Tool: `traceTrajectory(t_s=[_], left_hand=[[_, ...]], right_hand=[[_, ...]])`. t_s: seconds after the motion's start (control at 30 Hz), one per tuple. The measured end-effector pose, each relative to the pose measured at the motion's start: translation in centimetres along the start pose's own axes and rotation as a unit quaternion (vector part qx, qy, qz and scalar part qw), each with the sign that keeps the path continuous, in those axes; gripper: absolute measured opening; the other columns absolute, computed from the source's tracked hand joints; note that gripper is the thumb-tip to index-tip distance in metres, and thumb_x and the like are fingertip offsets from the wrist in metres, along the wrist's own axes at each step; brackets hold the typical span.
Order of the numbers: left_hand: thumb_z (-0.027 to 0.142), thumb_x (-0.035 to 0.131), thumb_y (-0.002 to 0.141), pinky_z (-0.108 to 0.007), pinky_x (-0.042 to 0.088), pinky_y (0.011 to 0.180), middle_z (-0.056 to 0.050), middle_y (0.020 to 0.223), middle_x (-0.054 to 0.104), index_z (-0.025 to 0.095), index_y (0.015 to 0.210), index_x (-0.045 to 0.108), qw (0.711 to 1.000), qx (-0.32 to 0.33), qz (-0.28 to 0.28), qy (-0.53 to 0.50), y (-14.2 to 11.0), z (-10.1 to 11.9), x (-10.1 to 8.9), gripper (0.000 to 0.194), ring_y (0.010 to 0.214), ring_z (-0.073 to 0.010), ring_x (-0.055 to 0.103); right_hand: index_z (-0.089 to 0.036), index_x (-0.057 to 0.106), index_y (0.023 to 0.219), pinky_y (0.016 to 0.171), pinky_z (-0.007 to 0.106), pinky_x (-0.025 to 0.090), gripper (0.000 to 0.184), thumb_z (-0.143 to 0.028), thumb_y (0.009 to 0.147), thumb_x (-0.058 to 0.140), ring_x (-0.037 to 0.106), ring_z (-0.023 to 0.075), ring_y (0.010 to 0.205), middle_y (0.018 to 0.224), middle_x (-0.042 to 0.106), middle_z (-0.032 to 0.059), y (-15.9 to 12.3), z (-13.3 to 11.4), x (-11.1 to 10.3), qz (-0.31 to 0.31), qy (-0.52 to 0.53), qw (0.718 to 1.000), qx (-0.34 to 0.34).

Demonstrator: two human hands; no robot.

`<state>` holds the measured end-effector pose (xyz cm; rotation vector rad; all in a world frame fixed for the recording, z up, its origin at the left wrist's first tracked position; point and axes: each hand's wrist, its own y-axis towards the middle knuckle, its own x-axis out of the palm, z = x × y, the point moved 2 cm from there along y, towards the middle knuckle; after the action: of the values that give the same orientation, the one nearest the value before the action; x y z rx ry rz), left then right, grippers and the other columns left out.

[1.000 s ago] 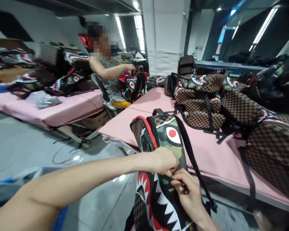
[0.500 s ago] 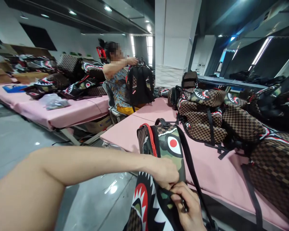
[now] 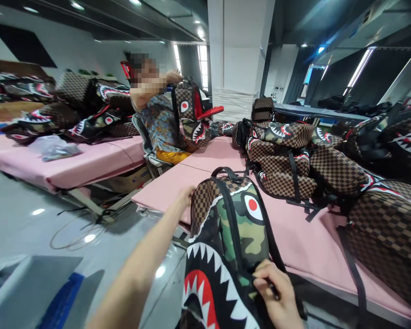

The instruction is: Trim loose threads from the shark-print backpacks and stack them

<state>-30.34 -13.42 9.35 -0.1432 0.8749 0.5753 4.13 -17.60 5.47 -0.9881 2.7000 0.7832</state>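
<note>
Fingers (image 3: 267, 270) of the right hand (image 3: 280, 294), curled closed, pinching the dark side edge of one shark-print backpack (image 3: 248, 242), positioned before a pink-covered table (image 3: 164, 188). Left hand (image 3: 187, 197), blurred at the backpack's upper left edge, grip cannot be told. Beyond: stacked checked backpacks (image 3: 285, 180) on the table; one seated co-worker (image 3: 161, 125).

The shark-print backpack (image 3: 222, 262) looks smooth and faintly glossy, like coated fabric. Behind it, the pink table cover (image 3: 294, 228) resembles matt cloth; left of it, the floor (image 3: 113, 246) is shiny.
</note>
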Motion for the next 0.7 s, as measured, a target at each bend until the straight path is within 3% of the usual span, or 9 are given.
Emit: traceTrajectory(t_s=[0.1, 0.2, 0.33, 0.43, 0.5, 0.6, 0.7], left_hand=[[0.029, 0.050, 0.087, -0.025, 0.048, 0.056, 0.002, 0.065, 0.057, 0.012, 0.071, 0.055, 0.991, -0.090, -0.063, -0.079, -1.9, -4.1, 4.8, 0.024, 0.057, -0.0105, 0.055], [0.018, 0.045, 0.080, -0.026, 0.047, 0.053, 0.003, 0.047, 0.047, 0.018, 0.051, 0.042, 0.970, -0.155, -0.097, -0.159, -2.1, -6.2, 7.8, 0.030, 0.048, -0.0121, 0.051], [0.022, 0.039, 0.079, -0.026, 0.048, 0.054, 0.005, 0.040, 0.034, 0.022, 0.049, 0.031, 0.939, -0.206, -0.114, -0.251, -0.2, -7.3, 9.6, 0.031, 0.043, -0.0108, 0.046], [0.027, 0.035, 0.082, -0.025, 0.049, 0.056, 0.005, 0.043, 0.036, 0.021, 0.054, 0.035, 0.920, -0.217, -0.135, -0.298, -0.4, -7.2, 10.9, 0.029, 0.044, -0.0100, 0.047], [0.032, 0.036, 0.082, -0.026, 0.050, 0.060, 0.002, 0.048, 0.045, 0.019, 0.058, 0.041, 0.909, -0.209, -0.161, -0.322, -2.1, -6.8, 12.0, 0.028, 0.050, -0.0111, 0.051], [0.042, 0.046, 0.080, -0.029, 0.050, 0.069, -0.003, 0.065, 0.060, 0.015, 0.071, 0.054, 0.899, -0.178, -0.204, -0.344, -6.1, -6.3, 13.1, 0.029, 0.067, -0.0152, 0.059], [0.045, 0.054, 0.075, -0.028, 0.048, 0.075, -0.004, 0.081, 0.066, 0.017, 0.085, 0.062, 0.888, -0.102, -0.284, -0.347, -8.9, -6.4, 13.1, 0.030, 0.081, -0.0171, 0.059]], right_hand=[[-0.020, 0.057, 0.069, 0.052, 0.024, 0.039, 0.020, -0.036, 0.081, 0.055, 0.051, 0.0139, 0.059, 0.069, 0.055, 0.0016, -0.6, 4.5, -2.8, 0.127, 0.005, 0.987, 0.101], [-0.019, 0.062, 0.075, 0.063, 0.027, 0.045, 0.026, -0.046, 0.072, 0.064, 0.057, 0.0188, 0.074, 0.078, 0.063, 0.0045, -1.4, 10.4, -6.5, 0.258, 0.017, 0.941, 0.219], [-0.017, 0.062, 0.071, 0.048, 0.027, 0.041, 0.041, -0.054, 0.056, 0.071, 0.052, 0.0160, 0.054, 0.060, 0.058, 0.0013, -3.1, 15.7, -10.2, 0.304, 0.045, 0.903, 0.301], [-0.017, 0.062, 0.069, 0.036, 0.024, 0.029, 0.042, -0.055, 0.054, 0.072, 0.039, 0.0114, 0.038, 0.045, 0.048, -0.0035, -4.4, 17.1, -11.5, 0.296, 0.036, 0.897, 0.326], [-0.017, 0.064, 0.072, 0.037, 0.024, 0.031, 0.042, -0.055, 0.056, 0.070, 0.042, 0.0123, 0.039, 0.046, 0.051, -0.0028, -5.1, 17.4, -12.1, 0.294, 0.020, 0.894, 0.337], [-0.017, 0.067, 0.084, 0.053, 0.030, 0.046, 0.044, -0.056, 0.063, 0.064, 0.060, 0.0222, 0.065, 0.073, 0.067, 0.0061, -5.2, 16.6, -12.8, 0.307, -0.060, 0.892, 0.327], [-0.017, 0.065, 0.099, 0.075, 0.035, 0.048, 0.041, -0.049, 0.075, 0.055, 0.060, 0.0276, 0.095, 0.102, 0.067, 0.0116, -4.8, 13.8, -11.9, 0.329, -0.186, 0.885, 0.272]])
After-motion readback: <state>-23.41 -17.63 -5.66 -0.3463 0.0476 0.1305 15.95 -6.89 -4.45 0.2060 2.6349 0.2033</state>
